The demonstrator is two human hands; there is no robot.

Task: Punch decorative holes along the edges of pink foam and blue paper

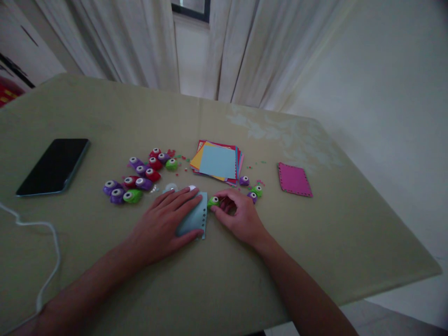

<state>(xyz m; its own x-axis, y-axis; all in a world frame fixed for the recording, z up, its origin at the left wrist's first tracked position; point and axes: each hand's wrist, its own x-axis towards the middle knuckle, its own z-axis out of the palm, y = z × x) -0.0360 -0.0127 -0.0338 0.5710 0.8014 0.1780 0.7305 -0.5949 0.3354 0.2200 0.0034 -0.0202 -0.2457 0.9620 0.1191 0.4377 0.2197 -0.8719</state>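
My left hand (171,217) lies flat with its fingers stretched out, pressing a light blue square of paper (191,221) against the table. A row of small punched holes runs along the paper's right edge. Between the thumb and fingers of my right hand (240,214) is a small green paper punch (213,202) with a white round button, right at that punched edge. Beyond my right fingers sit a purple punch (244,180) and another green punch (258,190). White round pieces (171,187) show past my left fingertips, partly hidden.
Several purple, red and green punches (143,182) cluster at the left. A stack of coloured paper squares (219,161) lies ahead, with tiny paper bits around it. A magenta square with punched edges (294,179) is at the right. A dark tablet (54,167) and white cable (52,228) lie left.
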